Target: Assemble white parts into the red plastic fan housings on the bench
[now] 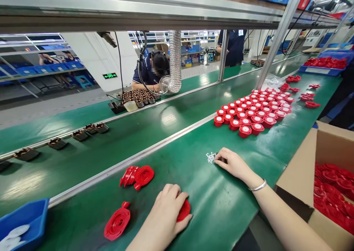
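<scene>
Our left grip [168, 208] clasps a red part [184, 211] on the green desk [221, 206]; our right grip [232, 163] meets small white pieces [210, 157], whether pinching any we cannot tell. We judge this a picking-up step, next calling for a fine fingertip pinch.

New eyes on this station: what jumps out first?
Probably the dense cluster of red parts with white centres, right of centre on the green worktop. Next, nearer the camera, the right hand at a small pile of white pieces and the left hand around a red part. The open cardboard box of red pieces fills the lower right.
</scene>
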### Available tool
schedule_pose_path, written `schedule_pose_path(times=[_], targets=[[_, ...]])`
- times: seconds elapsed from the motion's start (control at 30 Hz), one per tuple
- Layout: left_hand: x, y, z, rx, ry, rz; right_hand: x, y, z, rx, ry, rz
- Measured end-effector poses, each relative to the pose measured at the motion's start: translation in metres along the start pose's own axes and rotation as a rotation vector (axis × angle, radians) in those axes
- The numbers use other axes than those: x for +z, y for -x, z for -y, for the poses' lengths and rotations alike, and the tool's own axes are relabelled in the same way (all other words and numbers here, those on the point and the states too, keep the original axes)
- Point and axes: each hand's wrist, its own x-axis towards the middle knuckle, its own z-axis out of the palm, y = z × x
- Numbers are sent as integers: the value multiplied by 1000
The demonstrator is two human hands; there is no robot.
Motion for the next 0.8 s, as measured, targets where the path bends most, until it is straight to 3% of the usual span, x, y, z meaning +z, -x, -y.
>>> schedule_pose_path(times=[0.13, 0.23, 0.33, 0.4, 0.47, 0.63, 0.8], targets=[[22, -11, -14, 37, 140, -122, 1, 1, 2, -3, 46, 17], [35, -14, -14, -74, 305, -174, 2, 1, 1, -9, 76, 24], [43, -13, -13, -204, 780, -196, 2, 1, 1, -14, 96, 26], [44, -11, -13, -252, 1168, -171, 3, 1, 1, -20, 106, 26], [42, -10, -13, -295, 1409, -123, 2, 0, 0, -28, 113, 27], [40, -10, -13, -321, 1501, -78, -1, 2, 5, -58, 118, 43], [47, -13, -15, -312, 1550, -156, 11, 17, 57, -177, -9, -65]])
